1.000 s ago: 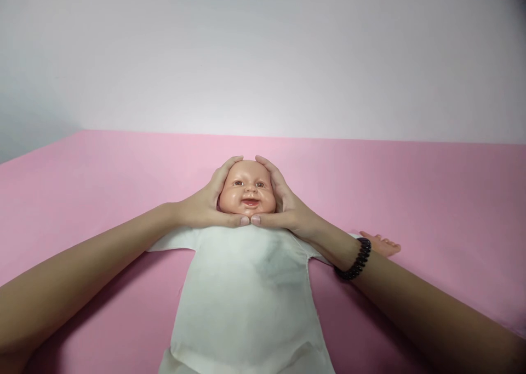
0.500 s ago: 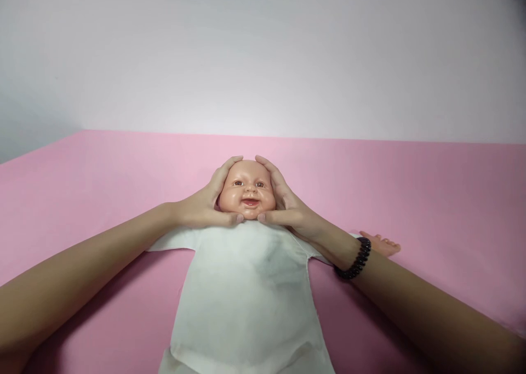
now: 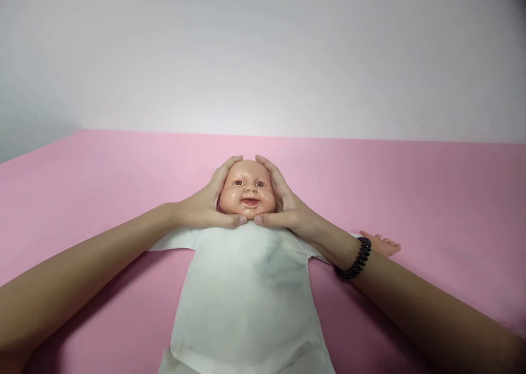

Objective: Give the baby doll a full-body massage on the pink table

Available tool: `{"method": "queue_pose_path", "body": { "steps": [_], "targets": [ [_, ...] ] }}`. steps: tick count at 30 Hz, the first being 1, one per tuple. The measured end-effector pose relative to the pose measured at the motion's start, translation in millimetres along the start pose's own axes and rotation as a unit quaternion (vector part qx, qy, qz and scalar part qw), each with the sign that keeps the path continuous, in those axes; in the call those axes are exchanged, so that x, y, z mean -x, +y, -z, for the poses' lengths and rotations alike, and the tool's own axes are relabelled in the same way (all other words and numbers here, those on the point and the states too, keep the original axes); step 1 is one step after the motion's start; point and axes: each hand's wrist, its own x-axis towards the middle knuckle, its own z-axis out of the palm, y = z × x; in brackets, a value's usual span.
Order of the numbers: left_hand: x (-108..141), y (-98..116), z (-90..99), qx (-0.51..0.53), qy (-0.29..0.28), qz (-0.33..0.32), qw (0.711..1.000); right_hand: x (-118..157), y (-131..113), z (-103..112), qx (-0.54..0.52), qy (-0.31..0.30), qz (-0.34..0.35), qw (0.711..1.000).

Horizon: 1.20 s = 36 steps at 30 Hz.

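Observation:
A baby doll [image 3: 250, 190] lies face up, dressed in a white shirt [image 3: 250, 292]. My left hand [image 3: 209, 201] is wrapped round the side of its head at the left of the view, thumb under the chin. On the other side my right hand [image 3: 290, 201] cups the head in the same way, its thumb also under the chin. The two thumb tips are a small gap apart, and the fingertips rest near the top of the head. The doll's own hand [image 3: 382, 245] shows beyond my right wrist.
A pink surface [image 3: 431, 209] lies under the doll and reaches back to a pale wall [image 3: 263, 56]. Around my right wrist is a black coiled band [image 3: 359, 259].
Both thumbs have slid slightly inward under the chin, closer to each other. The doll and the rest of my hands have stayed nearly still.

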Motion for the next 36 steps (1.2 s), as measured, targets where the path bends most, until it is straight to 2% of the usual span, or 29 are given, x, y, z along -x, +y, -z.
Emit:
{"method": "queue_pose_path", "body": {
  "steps": [16, 23, 28, 36],
  "targets": [
    [0.8, -3.1, 3.1, -0.012, -0.009, -0.016, 1.0, 2.5, -2.0, -0.9, -0.014, 0.007, -0.012, 1.0],
    [1.6, 4.3, 1.0, -0.012, 0.002, 0.039, 0.999, 2.8, -2.6, -7.4, -0.035, 0.037, -0.012, 0.999],
    [0.1, 2.7, 1.3, -0.017, 0.005, 0.027, 0.999, -0.1, 1.8, -6.0, 0.031, 0.069, 0.0, 0.997],
    [-1.3, 4.4, -0.8, -0.01, 0.017, 0.023, 1.0, -2.4, 2.4, -6.9, 0.072, 0.092, -0.001, 0.993]
  ]
}}
